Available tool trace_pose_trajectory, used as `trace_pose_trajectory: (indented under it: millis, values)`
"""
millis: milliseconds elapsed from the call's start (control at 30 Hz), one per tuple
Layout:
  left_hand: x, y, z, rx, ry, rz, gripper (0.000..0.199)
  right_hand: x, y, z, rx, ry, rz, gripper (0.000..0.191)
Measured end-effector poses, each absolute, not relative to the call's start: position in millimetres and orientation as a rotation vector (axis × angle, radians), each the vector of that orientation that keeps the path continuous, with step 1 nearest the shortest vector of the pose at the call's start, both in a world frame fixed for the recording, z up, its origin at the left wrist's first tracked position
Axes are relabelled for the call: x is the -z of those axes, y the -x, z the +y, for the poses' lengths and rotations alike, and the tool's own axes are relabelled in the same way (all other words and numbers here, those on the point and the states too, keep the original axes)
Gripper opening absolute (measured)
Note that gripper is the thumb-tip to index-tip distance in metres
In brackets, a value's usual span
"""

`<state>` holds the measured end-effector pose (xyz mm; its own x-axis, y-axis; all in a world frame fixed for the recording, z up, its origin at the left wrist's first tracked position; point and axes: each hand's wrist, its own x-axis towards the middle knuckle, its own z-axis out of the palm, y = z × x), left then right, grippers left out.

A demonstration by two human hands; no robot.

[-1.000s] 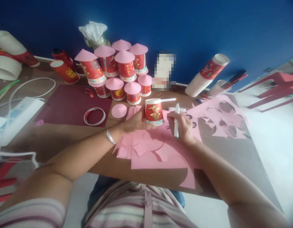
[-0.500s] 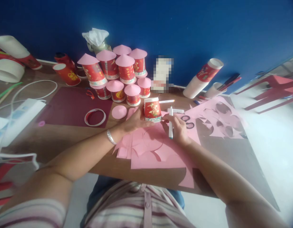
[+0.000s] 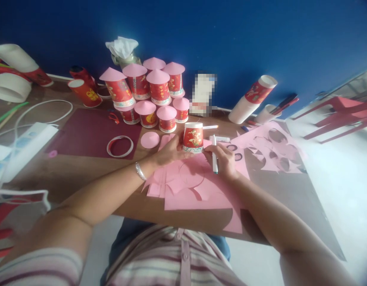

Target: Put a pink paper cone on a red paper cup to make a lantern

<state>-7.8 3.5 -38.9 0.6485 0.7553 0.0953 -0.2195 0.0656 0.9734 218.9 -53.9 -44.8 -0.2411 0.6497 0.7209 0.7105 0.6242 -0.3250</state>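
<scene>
A red paper cup [image 3: 193, 137] with gold figures and a white rim band marked in teal is held by my left hand [image 3: 171, 152], whose fingers wrap its left side and base. My right hand [image 3: 223, 159] grips a white marker [image 3: 214, 155], its teal end pointing down toward me, and the fingertips are at the cup's lower right edge. Beneath both hands lie pink paper sheets [image 3: 198, 198] with curved cuts. Scissors with dark handles [image 3: 238, 156] and another white marker [image 3: 219, 139] rest just beyond my right hand.
Several red cups with pink cone tops [image 3: 158, 89] stand at the back. A pink disc [image 3: 150, 140] and a paper ring [image 3: 120, 147] lie to the left. Stacked cups [image 3: 252, 99] and a pen cup [image 3: 267, 113] are at the back right, beside cut-out pink paper [image 3: 272, 149].
The cup has shifted slightly right and stands a little straighter in my left hand. My right hand still holds the marker, almost unmoved. The view has shifted slightly.
</scene>
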Motion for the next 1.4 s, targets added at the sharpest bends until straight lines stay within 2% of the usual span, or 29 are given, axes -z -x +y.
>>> trace_pose_trajectory:
  millis: [100, 267, 333, 500, 833, 1033, 1400]
  values:
    - [39.3, 6.9, 3.3, -0.818, -1.298, 0.497, 0.079, 44.3, -219.2, -53.7, 0.105, 1.075, -1.965, 0.012]
    - [45.5, 5.9, 5.3, -0.919, -1.220, 0.488, 0.052, 43.8, -220.2, -54.4, 0.144, 1.075, -2.000, 0.013]
    - [46.6, 6.0, 5.6, -0.924, -1.177, 0.503, 0.048, 43.8, -220.1, -55.1, 0.206, 1.033, -2.043, 0.013]
    - [47.5, 7.5, 7.5, -0.947, -1.112, 0.580, 0.049, 46.2, -217.1, -57.2, 0.274, 0.936, -2.133, 0.010]
    - [41.1, 7.3, 9.1, -0.940, -0.945, 0.450, 0.037, 47.8, -217.7, -52.9, 0.091, 1.057, -1.934, 0.019]
    - [42.5, 9.7, 9.0, -0.889, -0.889, 0.433, 0.052, 45.3, -216.2, -55.5, 0.059, 0.992, -1.960, 0.013]
    - [41.5, 8.2, 4.9, -0.812, -0.974, 0.412, 0.046, 44.1, -217.5, -59.0, 0.193, 0.952, -2.108, 0.011]
